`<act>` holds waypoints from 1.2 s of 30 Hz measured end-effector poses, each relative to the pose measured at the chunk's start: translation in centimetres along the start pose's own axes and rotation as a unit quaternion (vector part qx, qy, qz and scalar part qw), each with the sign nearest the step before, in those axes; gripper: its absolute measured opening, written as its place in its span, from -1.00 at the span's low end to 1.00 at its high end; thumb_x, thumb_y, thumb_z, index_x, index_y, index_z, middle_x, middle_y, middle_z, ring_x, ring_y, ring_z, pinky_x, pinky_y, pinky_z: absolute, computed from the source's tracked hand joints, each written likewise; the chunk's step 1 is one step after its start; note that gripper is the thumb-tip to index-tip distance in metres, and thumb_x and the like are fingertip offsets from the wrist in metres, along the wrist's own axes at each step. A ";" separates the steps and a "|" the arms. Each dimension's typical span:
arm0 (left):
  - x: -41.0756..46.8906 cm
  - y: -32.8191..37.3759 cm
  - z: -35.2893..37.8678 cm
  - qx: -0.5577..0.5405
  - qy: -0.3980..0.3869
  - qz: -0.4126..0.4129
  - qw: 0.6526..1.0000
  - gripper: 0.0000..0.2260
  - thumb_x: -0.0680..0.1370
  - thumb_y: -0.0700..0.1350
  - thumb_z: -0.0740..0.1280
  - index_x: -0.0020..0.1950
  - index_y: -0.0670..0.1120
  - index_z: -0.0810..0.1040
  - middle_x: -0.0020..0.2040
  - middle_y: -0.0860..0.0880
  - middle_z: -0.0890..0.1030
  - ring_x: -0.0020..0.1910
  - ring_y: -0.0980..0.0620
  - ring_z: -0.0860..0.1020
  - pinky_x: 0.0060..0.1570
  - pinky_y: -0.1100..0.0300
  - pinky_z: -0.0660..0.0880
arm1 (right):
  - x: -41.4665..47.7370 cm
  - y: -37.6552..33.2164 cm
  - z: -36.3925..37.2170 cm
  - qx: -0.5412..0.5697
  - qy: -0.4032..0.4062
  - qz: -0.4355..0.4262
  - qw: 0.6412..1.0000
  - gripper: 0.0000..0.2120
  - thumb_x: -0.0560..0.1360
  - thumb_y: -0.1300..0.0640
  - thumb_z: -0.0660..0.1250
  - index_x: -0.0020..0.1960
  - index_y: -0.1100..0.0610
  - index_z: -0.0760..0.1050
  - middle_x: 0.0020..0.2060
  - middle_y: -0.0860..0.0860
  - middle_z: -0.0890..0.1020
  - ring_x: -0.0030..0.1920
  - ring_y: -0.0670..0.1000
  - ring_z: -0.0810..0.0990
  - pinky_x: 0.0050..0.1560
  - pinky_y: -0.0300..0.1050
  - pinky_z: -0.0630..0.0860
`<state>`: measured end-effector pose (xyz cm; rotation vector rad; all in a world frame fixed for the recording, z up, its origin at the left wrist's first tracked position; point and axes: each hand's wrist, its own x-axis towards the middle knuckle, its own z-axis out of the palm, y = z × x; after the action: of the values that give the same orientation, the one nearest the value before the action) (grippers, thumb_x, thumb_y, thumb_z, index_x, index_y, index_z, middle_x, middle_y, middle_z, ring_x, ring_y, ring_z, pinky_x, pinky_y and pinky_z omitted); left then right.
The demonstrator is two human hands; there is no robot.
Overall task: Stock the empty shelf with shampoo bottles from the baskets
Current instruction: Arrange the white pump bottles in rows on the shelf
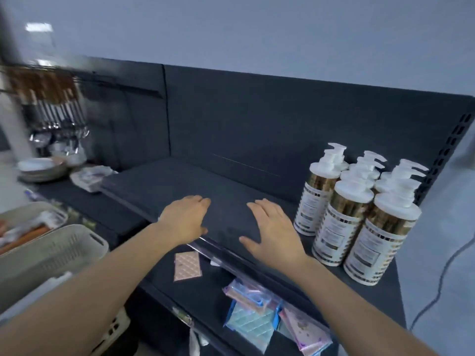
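Note:
Several white-and-gold pump shampoo bottles (358, 214) stand upright in rows at the right end of the dark shelf (180, 181). Both my hands hover over the shelf's front edge, palms down, holding nothing. My left hand (186, 220) has relaxed fingers near the middle of the shelf. My right hand (272, 229) is spread flat, a short way left of the nearest bottle. A grey slotted basket (51, 255) sits at the lower left; its inside is mostly hidden.
The lower shelf holds a pink quilted packet (187, 265) and pastel pouches (252, 317). To the left are stacked bowls (42, 169), hanging utensils (56, 106) and another basket (28, 224) with packaged goods. A cable (442, 276) hangs at the right.

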<state>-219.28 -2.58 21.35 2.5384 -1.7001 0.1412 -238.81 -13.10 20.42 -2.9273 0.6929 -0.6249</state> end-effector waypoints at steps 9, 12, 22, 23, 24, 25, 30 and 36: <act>-8.5 -14.5 -0.1 0.059 -0.033 -0.155 0.986 -0.47 0.47 0.09 0.40 0.35 -0.08 0.35 0.28 -0.07 0.46 0.30 -0.09 0.42 0.18 0.01 0.46 | 8.0 -12.3 6.9 0.043 -0.132 -0.076 0.987 -0.32 0.51 -0.13 0.35 0.51 0.08 0.20 0.46 0.03 0.30 0.48 0.08 0.20 0.44 -0.04 0.22; -12.1 -19.5 -0.1 0.073 -0.032 -0.207 0.975 -0.50 0.46 0.07 0.40 0.33 -0.07 0.39 0.27 -0.06 0.49 0.25 -0.07 0.47 0.08 0.07 0.47 | 10.4 -17.5 9.4 0.052 -0.158 -0.106 0.980 -0.33 0.51 -0.13 0.35 0.50 0.08 0.21 0.46 0.03 0.30 0.49 0.08 0.20 0.43 0.00 0.26; -19.0 -34.3 2.9 0.047 -0.060 -0.280 0.957 -0.54 0.45 0.13 0.41 0.26 -0.04 0.46 0.24 -0.02 0.54 0.18 -0.04 0.52 -0.03 0.09 0.56 | 16.6 -32.3 17.6 0.072 -0.229 -0.144 0.960 -0.36 0.47 -0.13 0.37 0.46 0.06 0.27 0.40 0.02 0.37 0.43 0.07 0.28 0.38 -0.01 0.31; -19.4 -35.4 3.3 0.041 -0.062 -0.284 0.956 -0.53 0.45 0.14 0.41 0.27 -0.04 0.46 0.23 -0.03 0.55 0.14 -0.03 0.54 -0.09 0.11 0.55 | 17.0 -33.3 18.5 0.075 -0.236 -0.145 0.958 -0.36 0.48 -0.13 0.37 0.46 0.06 0.26 0.40 0.01 0.37 0.43 0.07 0.27 0.38 -0.02 0.30; -19.7 -36.4 3.8 0.037 -0.065 -0.288 0.955 -0.53 0.45 0.15 0.39 0.26 -0.05 0.46 0.20 -0.04 0.55 0.10 -0.03 0.55 -0.16 0.14 0.52 | 17.4 -34.3 19.3 0.078 -0.245 -0.145 0.955 -0.35 0.48 -0.13 0.36 0.47 0.06 0.25 0.41 0.01 0.36 0.44 0.07 0.26 0.38 -0.02 0.29; -20.0 -37.4 4.3 0.035 -0.070 -0.293 0.953 -0.54 0.45 0.17 0.38 0.25 -0.05 0.46 0.16 -0.05 0.56 0.06 -0.03 0.55 -0.22 0.15 0.47 | 17.8 -35.2 20.2 0.080 -0.254 -0.146 0.953 -0.35 0.49 -0.13 0.36 0.48 0.06 0.24 0.42 0.01 0.35 0.45 0.07 0.25 0.39 -0.01 0.28; -20.6 -41.4 7.6 0.026 -0.105 -0.315 0.943 -0.60 0.49 0.15 0.35 0.22 -0.04 0.47 0.12 -0.02 0.58 0.06 -0.02 0.58 -0.22 0.14 0.47 | 19.7 -38.6 24.5 0.079 -0.306 -0.143 0.938 -0.36 0.51 -0.10 0.33 0.50 0.08 0.23 0.46 0.03 0.32 0.47 0.09 0.25 0.40 0.02 0.29; -19.2 -46.0 12.7 -0.024 -0.166 -0.341 0.925 -0.52 0.48 0.04 0.41 0.35 -0.06 0.42 0.21 -0.06 0.55 0.15 -0.04 0.54 0.05 0.09 0.55 | 22.7 -40.4 30.6 0.095 -0.355 -0.138 0.920 -0.41 0.51 -0.07 0.34 0.48 0.04 0.27 0.43 0.01 0.35 0.44 0.07 0.29 0.37 -0.01 0.31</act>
<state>-183.59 30.94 5.58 3.0621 -0.7587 -0.3896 -191.18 12.24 7.26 -2.7652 0.1261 0.3529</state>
